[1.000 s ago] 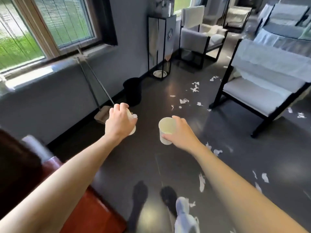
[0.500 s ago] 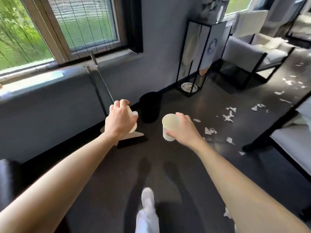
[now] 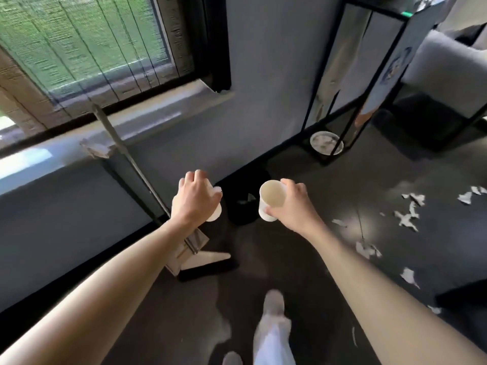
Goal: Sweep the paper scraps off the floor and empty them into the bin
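Note:
My left hand [image 3: 195,199] grips a white paper cup [image 3: 214,214] from above, mostly hiding it. My right hand [image 3: 288,204] holds a second white paper cup [image 3: 271,197], tilted so its open, empty mouth faces me. Between the two hands stands a small black bin [image 3: 243,206] on the floor by the wall, with a few scraps inside. A broom [image 3: 203,259] with a long handle leans against the window sill to the left of the bin. White paper scraps [image 3: 407,219] lie scattered on the dark floor to the right.
A tall black-framed glass stand [image 3: 350,75] with a round dish [image 3: 326,142] at its base stands against the wall behind the bin. A grey armchair [image 3: 448,64] is at the far right. My white-clad leg and shoe [image 3: 274,320] step forward below.
I have walked closer to the bin and the wall; bin, broom and stand now loom larger. Both hands still hold their cups in the same way.

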### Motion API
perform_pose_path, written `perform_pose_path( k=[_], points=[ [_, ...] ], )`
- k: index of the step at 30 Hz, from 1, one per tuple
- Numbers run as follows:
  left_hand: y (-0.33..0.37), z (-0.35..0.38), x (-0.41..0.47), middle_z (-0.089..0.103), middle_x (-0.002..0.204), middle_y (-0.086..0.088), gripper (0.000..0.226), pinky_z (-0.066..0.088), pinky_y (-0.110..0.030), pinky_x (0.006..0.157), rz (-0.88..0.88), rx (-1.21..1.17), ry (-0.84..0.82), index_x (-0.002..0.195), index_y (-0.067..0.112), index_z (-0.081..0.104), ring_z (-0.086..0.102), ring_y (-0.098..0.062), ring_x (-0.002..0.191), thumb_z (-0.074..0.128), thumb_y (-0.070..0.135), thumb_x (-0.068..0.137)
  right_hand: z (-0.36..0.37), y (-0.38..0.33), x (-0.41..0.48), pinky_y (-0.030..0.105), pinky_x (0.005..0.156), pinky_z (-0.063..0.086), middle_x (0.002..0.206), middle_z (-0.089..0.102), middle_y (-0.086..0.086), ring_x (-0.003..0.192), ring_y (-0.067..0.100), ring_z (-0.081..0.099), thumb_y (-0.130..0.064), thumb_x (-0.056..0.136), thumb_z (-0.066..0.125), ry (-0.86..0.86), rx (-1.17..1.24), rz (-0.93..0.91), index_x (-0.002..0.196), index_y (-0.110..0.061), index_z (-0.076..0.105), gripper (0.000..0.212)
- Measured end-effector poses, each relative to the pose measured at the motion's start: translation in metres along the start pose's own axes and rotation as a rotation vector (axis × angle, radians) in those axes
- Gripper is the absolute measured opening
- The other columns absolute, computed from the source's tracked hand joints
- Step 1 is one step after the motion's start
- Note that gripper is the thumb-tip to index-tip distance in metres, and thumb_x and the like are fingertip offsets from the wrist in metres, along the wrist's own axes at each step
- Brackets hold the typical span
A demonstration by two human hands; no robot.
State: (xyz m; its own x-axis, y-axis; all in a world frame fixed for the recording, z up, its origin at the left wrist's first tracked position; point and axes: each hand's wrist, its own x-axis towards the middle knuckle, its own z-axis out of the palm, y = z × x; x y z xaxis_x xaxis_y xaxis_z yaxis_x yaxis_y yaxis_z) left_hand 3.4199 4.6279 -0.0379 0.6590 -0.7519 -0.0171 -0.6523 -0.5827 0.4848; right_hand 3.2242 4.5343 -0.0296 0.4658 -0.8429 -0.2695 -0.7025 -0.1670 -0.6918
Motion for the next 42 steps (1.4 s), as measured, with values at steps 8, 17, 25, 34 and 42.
perform_pose_path(
  k=[8,17,25,34,42],
  points=[
    [-0.003,0.153,0.175,0.046,0.121,-0.006,0.041,0.038,-0.037,0.083,-0.171,-0.059,-0.064,0.120,0.012,0.044,0.042,-0.026,0.115,0.056,0.033,0.088,0.039,0.060,0.240,0.032,0.099,0.037,0.139,0.033,0.012,0.127,0.028,0.038,-0.028,0.079,0.077,-0.171,-0.092,-0.035,0.146,-0.013,0.029,0.084],
    [-0.070,0.340,0.266,0.042,0.132,-0.003,0.051,0.036,-0.034,0.083,-0.339,-0.096,-0.156,0.129,0.019,0.045,0.039,-0.024,0.124,0.065,0.038,0.087,0.149,0.157,0.391,0.036,0.099,0.039,0.140,0.029,0.013,0.127,0.032,0.038,-0.025,0.080,0.074,-0.358,-0.167,0.013,0.146,-0.015,0.026,0.082],
    [-0.110,0.404,0.287,0.034,0.151,0.000,0.077,0.033,-0.046,0.111,-0.380,-0.272,-0.297,0.146,0.022,0.035,0.032,-0.021,0.138,0.064,0.056,0.083,0.210,0.193,0.434,0.039,0.102,0.037,0.153,0.019,0.013,0.139,0.032,0.026,-0.027,0.082,0.074,-0.442,-0.177,0.102,0.153,-0.019,0.011,0.095],
    [-0.087,0.303,0.286,0.034,0.154,0.002,0.061,0.020,-0.039,0.118,-0.291,-0.336,-0.320,0.148,0.021,0.034,0.027,-0.019,0.143,0.054,0.044,0.095,0.164,0.104,0.411,0.034,0.103,0.038,0.152,0.025,0.012,0.134,0.030,0.038,-0.029,0.086,0.070,-0.391,-0.153,0.009,0.152,-0.017,0.019,0.085],
    [-0.070,0.077,0.251,0.048,0.141,-0.001,0.052,0.025,-0.016,0.104,-0.006,-0.230,-0.147,0.140,0.015,0.045,0.041,-0.017,0.133,0.061,0.028,0.093,0.085,-0.055,0.342,0.027,0.095,0.044,0.140,0.042,0.007,0.121,0.019,0.052,-0.026,0.086,0.071,-0.344,-0.078,-0.134,0.147,-0.019,0.033,0.072]
  ],
)
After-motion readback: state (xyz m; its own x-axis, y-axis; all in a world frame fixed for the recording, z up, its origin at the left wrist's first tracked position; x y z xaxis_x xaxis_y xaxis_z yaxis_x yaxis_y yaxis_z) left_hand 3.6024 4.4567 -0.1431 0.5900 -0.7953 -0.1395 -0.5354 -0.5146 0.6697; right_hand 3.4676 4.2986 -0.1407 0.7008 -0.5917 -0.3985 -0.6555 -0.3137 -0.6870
